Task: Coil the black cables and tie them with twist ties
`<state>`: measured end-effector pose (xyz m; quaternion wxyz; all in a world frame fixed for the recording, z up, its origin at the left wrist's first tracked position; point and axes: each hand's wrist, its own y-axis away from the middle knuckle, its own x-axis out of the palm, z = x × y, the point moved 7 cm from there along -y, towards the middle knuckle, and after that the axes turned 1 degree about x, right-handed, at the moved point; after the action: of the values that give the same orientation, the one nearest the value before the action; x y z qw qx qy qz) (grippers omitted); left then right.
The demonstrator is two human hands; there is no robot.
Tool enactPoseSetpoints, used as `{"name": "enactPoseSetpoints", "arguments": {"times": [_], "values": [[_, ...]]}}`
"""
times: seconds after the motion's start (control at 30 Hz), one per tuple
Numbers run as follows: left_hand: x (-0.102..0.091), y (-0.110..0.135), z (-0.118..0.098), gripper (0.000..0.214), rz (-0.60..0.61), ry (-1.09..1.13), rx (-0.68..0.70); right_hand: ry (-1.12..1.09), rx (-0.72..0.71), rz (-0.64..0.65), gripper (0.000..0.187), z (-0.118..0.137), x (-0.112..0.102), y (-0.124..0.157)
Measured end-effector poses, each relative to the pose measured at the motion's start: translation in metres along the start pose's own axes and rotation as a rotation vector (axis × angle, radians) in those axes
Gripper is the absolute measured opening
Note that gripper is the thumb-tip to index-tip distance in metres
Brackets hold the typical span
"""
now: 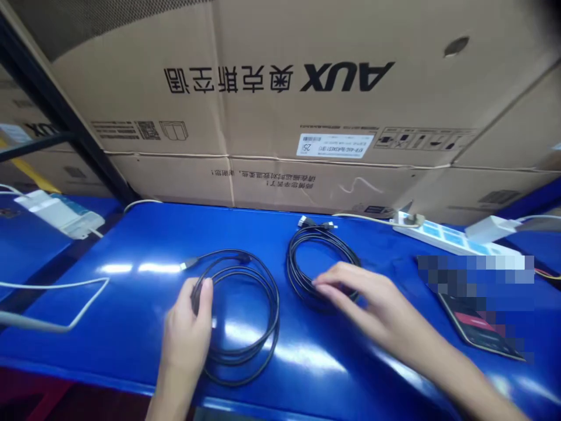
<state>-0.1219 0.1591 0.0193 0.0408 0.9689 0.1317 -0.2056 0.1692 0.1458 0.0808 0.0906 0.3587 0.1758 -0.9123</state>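
L hand [187,327] pinches black cable coil [277,316], prob USB, at its left edge. R hand [363,298] lies open, fingers spread, tips on 2nd coil [290,263], which lies flat right of the 1st on blue bench [131,245].

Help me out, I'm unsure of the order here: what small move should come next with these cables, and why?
Probably close the right hand around the smaller coil of black cable: its fingers rest on that coil, while the left hand grips the larger black coil, so the right hand looks free for it.
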Motion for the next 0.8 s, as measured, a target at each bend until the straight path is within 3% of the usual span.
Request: {"name": "enactPoseSetpoints", "arguments": {"times": [0.07,0.13,0.17,0.2,0.3,0.4,0.47,0.6,0.8], "values": [[-0.013,0.009,-0.016,0.047,-0.205,-0.365,0.208,0.003,0.041,0.075,0.018,-0.004,0.019,0.024],[-0.011,0.029,-0.034,0.047,-0.319,-0.587,0.416,0.010,0.080,0.088,0.020,-0.010,0.033,0.036],[-0.003,0.039,-0.040,0.042,-0.300,-0.637,0.491,0.019,0.095,0.090,0.022,-0.012,0.038,0.038],[0.009,0.047,-0.043,0.038,-0.201,-0.652,0.538,0.032,0.103,0.096,0.024,-0.013,0.042,0.036],[0.044,0.063,-0.038,0.050,0.061,-0.810,0.525,0.108,0.096,0.145,0.029,-0.009,0.054,0.022],[0.067,0.066,-0.033,0.036,0.195,-0.955,0.582,0.243,0.074,0.213,0.029,0.002,0.069,0.003],[0.075,0.064,-0.030,0.024,0.237,-0.972,0.636,0.319,0.057,0.250,0.026,0.008,0.080,-0.006],[0.075,0.061,-0.020,0.028,0.264,-0.836,0.649,0.275,0.046,0.236,0.018,0.013,0.091,-0.016],[0.059,0.056,-0.003,0.018,0.239,-0.419,0.398,0.265,-0.003,0.179,0.015,0.016,0.089,-0.014]]}}
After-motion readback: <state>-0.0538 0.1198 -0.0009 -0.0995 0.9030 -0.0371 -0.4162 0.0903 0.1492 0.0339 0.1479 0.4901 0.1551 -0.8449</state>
